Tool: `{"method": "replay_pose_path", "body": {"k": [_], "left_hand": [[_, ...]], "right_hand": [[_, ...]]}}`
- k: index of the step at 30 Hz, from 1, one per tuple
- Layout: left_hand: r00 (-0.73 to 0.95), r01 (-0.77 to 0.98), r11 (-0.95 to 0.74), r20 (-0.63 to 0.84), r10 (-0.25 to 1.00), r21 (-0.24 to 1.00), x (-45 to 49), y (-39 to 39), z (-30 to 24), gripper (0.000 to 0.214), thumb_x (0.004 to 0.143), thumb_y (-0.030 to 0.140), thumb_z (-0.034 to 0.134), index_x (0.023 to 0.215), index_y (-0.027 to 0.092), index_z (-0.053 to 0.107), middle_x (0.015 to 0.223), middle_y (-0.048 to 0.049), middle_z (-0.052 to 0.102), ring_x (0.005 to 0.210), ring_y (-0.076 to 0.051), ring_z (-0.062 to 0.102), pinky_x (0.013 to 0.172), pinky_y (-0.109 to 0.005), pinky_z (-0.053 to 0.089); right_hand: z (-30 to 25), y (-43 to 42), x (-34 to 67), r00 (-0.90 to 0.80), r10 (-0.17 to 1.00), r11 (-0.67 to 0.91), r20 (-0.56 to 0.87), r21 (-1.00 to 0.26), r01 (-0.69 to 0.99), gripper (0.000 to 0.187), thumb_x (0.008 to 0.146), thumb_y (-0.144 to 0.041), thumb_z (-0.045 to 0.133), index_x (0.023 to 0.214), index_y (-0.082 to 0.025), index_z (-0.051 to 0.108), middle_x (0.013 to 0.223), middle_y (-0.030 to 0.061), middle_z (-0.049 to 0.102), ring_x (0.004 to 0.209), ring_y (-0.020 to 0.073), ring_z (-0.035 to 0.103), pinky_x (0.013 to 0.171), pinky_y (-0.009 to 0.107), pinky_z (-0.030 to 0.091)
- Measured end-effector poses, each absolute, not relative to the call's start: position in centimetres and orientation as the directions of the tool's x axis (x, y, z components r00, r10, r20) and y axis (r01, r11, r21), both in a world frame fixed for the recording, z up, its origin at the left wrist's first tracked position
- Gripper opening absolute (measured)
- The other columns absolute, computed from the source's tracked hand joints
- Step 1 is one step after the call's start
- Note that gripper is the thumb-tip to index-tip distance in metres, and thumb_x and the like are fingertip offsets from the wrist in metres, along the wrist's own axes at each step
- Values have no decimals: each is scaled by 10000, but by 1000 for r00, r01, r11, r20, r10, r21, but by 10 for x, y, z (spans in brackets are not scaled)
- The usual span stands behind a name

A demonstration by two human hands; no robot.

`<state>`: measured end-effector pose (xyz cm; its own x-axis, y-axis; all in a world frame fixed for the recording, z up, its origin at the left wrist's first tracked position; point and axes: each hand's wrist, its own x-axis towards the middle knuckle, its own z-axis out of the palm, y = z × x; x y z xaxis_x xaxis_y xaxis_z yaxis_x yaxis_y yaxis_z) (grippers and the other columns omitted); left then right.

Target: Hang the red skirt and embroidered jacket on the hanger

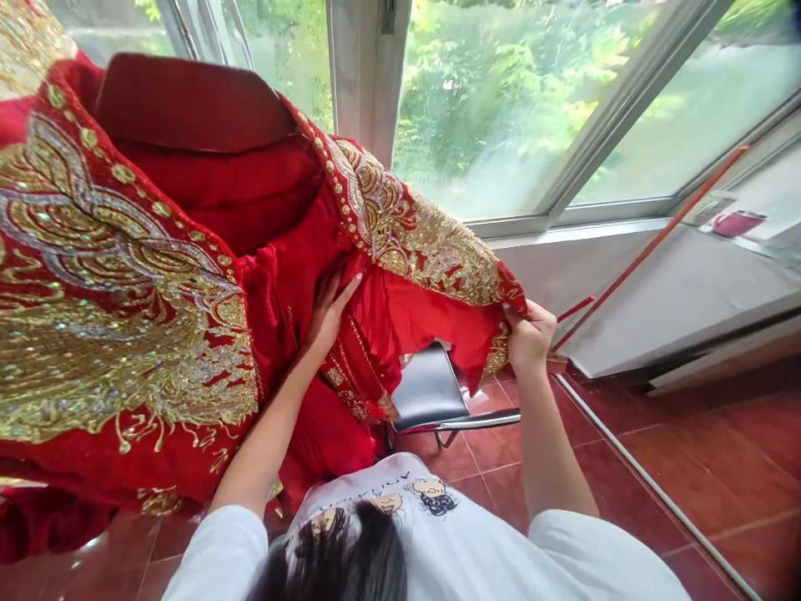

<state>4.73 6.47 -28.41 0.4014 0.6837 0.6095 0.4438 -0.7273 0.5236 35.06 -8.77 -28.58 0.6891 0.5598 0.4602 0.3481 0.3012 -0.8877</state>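
1. One gold-embroidered red garment [206, 342] spreads before the windows [488, 108].
2. The right grip [529, 334] pinches the garment's edge.
3. The left grip [329, 317] touches its red inner cloth; whether it grasps any, one cannot tell.

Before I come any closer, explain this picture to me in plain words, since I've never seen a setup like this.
There is no machine here: a person works with two bare hands. The one picture comes from a camera worn on the head, looking forward and down, so you also see the wearer's white printed T-shirt.

The right hand pinches the edge of a large red garment with gold embroidery. The left hand lies against its red inner cloth; whether it grips is hard to tell.

Nothing is laid out on a tabletop. Below, a black chair with a shiny metal frame stands on a red tiled floor. Large glass windows are behind.
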Motion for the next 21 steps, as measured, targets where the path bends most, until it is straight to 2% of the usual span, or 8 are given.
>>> {"method": "replay_pose_path", "body": {"k": [3, 5, 8, 11, 14, 16, 18, 21], "left_hand": [[419, 188, -634, 523, 742, 750, 57, 59, -281, 392, 904, 339, 477, 1222, 172, 633, 1345, -111, 559, 1393, -285, 342, 1166, -501, 268], [448, 121, -586, 483, 753, 801, 59, 41, -283, 536, 918, 541, 385, 1169, 148, 648, 1177, -126, 659, 1287, -292, 481, 1081, -492, 396], [404, 43, -445, 392, 826, 894, 53, -3, -289, 724, 895, 695, 213, 1068, 157, 666, 991, -114, 711, 1115, -276, 614, 966, -437, 494], [356, 34, -338, 305, 883, 941, 40, -46, -293, 561, 801, 691, 505, 923, 171, 679, 879, -89, 713, 932, -265, 671, 845, -381, 537], [257, 83, -294, 265, 929, 952, 19, -64, -291, 331, 789, 504, 633, 805, 174, 659, 751, -41, 684, 732, -209, 652, 705, -334, 531], [131, 111, -292, 277, 952, 950, 2, -66, -286, 281, 812, 447, 598, 743, 176, 623, 659, -4, 628, 619, -162, 584, 615, -293, 492], [8, 175, -312, 316, 949, 934, -16, -66, -279, 285, 807, 421, 590, 662, 177, 561, 591, 24, 547, 548, -123, 489, 543, -252, 427], [-103, 337, -334, 387, 916, 880, -37, -73, -272, 371, 804, 402, 591, 551, 188, 425, 503, 52, 375, 490, -91, 334, 470, -222, 291]], "right_hand": [[-291, -115, 301, 629, 572, 304, 526, -848, 433, 167, 692, -274, 613, 590, -156, 553, 527, -46, 456, 498, 86, 368, 492, 219, 311], [-309, -128, 253, 424, 710, 328, 562, -797, 508, 178, 736, -254, 598, 590, -167, 546, 519, -36, 495, 481, 98, 415, 489, 222, 337], [-337, -137, 188, 170, 881, 277, 441, -774, 570, 156, 857, -287, 508, 834, -173, 611, 763, 45, 664, 675, 172, 604, 625, 262, 451], [-348, -130, 152, 58, 955, 193, 292, -755, 626, 203, 872, -337, 501, 959, -178, 593, 860, 95, 689, 784, 225, 647, 668, 293, 472], [-342, -121, 152, -63, 970, 222, 236, -746, 628, 246, 842, -429, 552, 847, -187, 599, 767, 80, 678, 722, 226, 638, 650, 297, 460], [-338, -116, 169, 60, 955, 210, 291, -803, 558, 309, 877, -454, 493, 752, -190, 593, 703, 64, 663, 677, 199, 623, 648, 287, 450], [-339, -111, 193, 302, 899, 152, 318, -872, 466, 376, 902, -468, 439, 700, -185, 581, 662, 58, 646, 644, 180, 601, 633, 282, 442], [-355, -101, 223, 541, 789, 99, 291, -929, 355, 355, 864, -497, 480, 869, -168, 614, 840, 92, 682, 770, 198, 619, 717, 315, 478]]}}
